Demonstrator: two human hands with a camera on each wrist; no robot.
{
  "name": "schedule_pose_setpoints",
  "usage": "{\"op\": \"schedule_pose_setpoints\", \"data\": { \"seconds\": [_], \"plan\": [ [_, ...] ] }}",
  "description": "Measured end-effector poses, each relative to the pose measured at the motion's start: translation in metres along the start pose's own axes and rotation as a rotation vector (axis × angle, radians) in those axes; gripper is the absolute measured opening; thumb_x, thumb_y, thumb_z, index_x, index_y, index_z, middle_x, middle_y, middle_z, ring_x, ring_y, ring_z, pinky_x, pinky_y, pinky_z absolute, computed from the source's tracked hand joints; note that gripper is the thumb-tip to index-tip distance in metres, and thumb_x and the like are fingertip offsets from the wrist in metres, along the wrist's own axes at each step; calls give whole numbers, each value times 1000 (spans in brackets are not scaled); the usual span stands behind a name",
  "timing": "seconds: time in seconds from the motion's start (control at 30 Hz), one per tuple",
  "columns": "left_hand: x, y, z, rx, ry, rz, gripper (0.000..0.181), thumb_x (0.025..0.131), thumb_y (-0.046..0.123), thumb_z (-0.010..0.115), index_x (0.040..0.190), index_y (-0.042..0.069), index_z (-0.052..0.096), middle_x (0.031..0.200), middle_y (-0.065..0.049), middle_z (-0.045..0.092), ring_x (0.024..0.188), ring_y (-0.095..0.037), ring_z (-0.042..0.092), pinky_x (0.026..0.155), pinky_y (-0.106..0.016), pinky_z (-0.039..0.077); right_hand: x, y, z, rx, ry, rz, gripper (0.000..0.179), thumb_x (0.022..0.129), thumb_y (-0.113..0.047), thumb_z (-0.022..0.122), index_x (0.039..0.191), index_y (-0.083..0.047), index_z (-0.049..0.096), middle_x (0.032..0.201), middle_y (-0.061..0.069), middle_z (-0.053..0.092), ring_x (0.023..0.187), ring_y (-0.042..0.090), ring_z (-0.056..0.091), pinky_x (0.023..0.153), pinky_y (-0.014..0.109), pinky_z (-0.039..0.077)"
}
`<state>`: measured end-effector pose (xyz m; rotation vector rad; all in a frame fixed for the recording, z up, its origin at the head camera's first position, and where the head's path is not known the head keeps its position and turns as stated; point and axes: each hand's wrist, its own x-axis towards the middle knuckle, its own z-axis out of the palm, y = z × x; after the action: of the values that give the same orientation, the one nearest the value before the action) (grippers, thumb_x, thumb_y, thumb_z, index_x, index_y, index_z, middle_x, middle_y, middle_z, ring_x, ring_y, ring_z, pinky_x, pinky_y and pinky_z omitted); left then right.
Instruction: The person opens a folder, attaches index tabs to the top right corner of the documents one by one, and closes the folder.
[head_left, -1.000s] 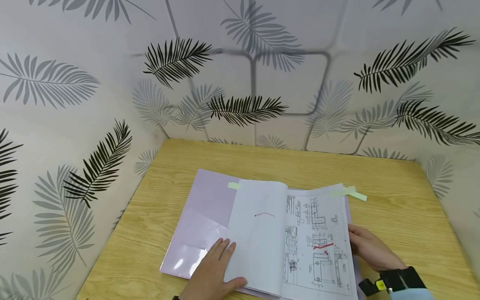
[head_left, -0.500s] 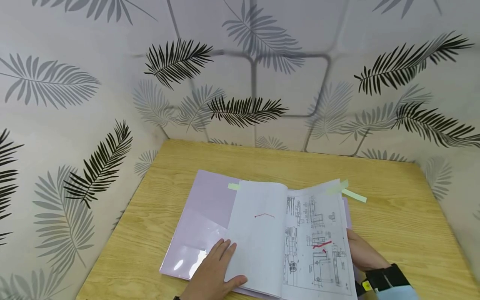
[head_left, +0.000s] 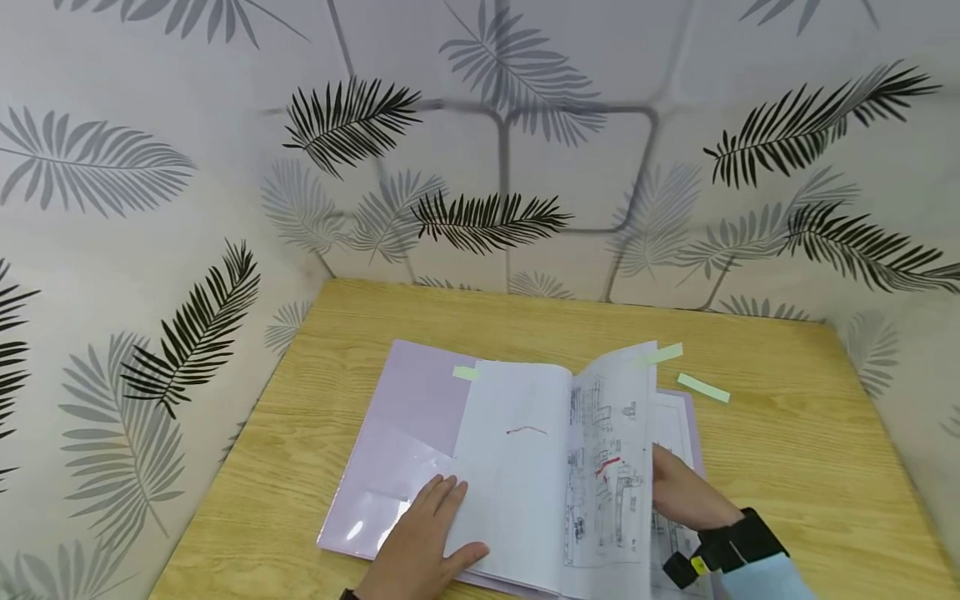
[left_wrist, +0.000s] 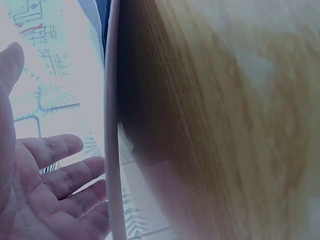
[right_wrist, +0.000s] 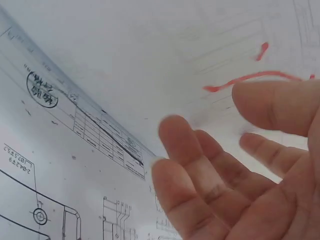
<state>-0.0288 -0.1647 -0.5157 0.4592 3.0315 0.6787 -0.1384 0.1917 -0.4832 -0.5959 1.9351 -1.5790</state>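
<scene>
A light purple folder lies spread on the wooden table, with bound sheets inside. My left hand rests with straight fingers on the left-hand page and the folder's left cover. The left wrist view also shows the left hand's extended fingers. On the right, a sheet printed with technical drawings stands raised and bowed leftward. My right hand is behind its free edge, fingertips hidden in the head view. In the right wrist view, relaxed fingers and a thumb overlap the sheet's red-marked back.
Another drawing sheet lies beneath the raised one. Pale green sticky tabs show: one at the left page, one on the raised sheet and one lower right. A leaf-patterned curtain stands behind the table.
My right hand has moved left, lifting the right-hand sheet's outer edge leftward and uncovering the sheet below. My left hand has stayed in place.
</scene>
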Motion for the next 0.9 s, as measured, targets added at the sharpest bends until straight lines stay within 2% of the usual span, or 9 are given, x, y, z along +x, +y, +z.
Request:
{"op": "schedule_pose_setpoints", "data": {
  "seconds": [0.1, 0.23, 0.37, 0.47, 0.57, 0.67, 0.77, 0.9],
  "plan": [
    [3, -2, -5, 0, 17, -4, 77, 89, 60, 55, 142, 4, 45, 144, -13, 44, 137, -32, 35, 104, -47, 38, 13, 1, 9, -136, 43, 14, 74, 93, -20, 65, 153, -20, 21, 139, 15, 45, 108, 31, 58, 81, 38, 54],
    [10, -6, -19, 40, 98, 39, 73, 90, 53, 59, 140, 2, 46, 141, -15, 47, 133, -33, 39, 105, -45, 37, 27, 0, 22, -371, 104, -12, 78, 87, -28, 72, 151, -31, 28, 148, 4, 38, 116, 25, 54, 90, 40, 50],
    [23, -9, -39, 84, 189, 68, 63, 95, 45, 56, 138, -1, 48, 139, -18, 49, 130, -35, 43, 105, -46, 36, 38, 3, 31, -580, 142, -47, 82, 85, -30, 75, 152, -34, 27, 156, 4, 26, 132, 30, 42, 99, 52, 41],
    [33, -9, -53, 109, 217, 72, 58, 99, 41, 51, 139, -1, 48, 139, -19, 49, 130, -36, 43, 105, -47, 37, 44, 7, 35, -680, 170, -56, 82, 84, -33, 75, 151, -33, 29, 158, 7, 20, 140, 33, 29, 104, 54, 35],
    [43, -7, -62, 135, 204, 98, 58, 99, 42, 49, 138, -1, 48, 139, -20, 49, 130, -35, 44, 105, -46, 37, 50, 11, 38, -713, 175, -62, 80, 84, -37, 75, 151, -30, 32, 159, 7, 17, 141, 34, 26, 105, 54, 34],
    [52, -4, -66, 154, 163, 135, 61, 98, 46, 50, 137, -1, 49, 138, -20, 49, 129, -35, 45, 105, -45, 38, 53, 15, 40, -747, 177, -72, 79, 84, -42, 73, 151, -28, 33, 159, 8, 15, 141, 34, 26, 106, 54, 32],
    [60, 0, -62, 176, 103, 151, 64, 97, 50, 50, 137, 0, 51, 138, -20, 49, 129, -34, 45, 105, -44, 38, 56, 15, 42, -763, 180, -78, 79, 83, -45, 72, 150, -25, 35, 159, 10, 15, 141, 36, 24, 106, 55, 31],
    [69, 3, -52, 189, 7, 128, 66, 96, 54, 48, 137, 3, 51, 140, -19, 48, 130, -35, 44, 105, -45, 37, 60, 16, 46, -786, 172, -59, 77, 84, -47, 71, 149, -24, 37, 160, 8, 13, 144, 32, 18, 109, 52, 28]
  ]
}}
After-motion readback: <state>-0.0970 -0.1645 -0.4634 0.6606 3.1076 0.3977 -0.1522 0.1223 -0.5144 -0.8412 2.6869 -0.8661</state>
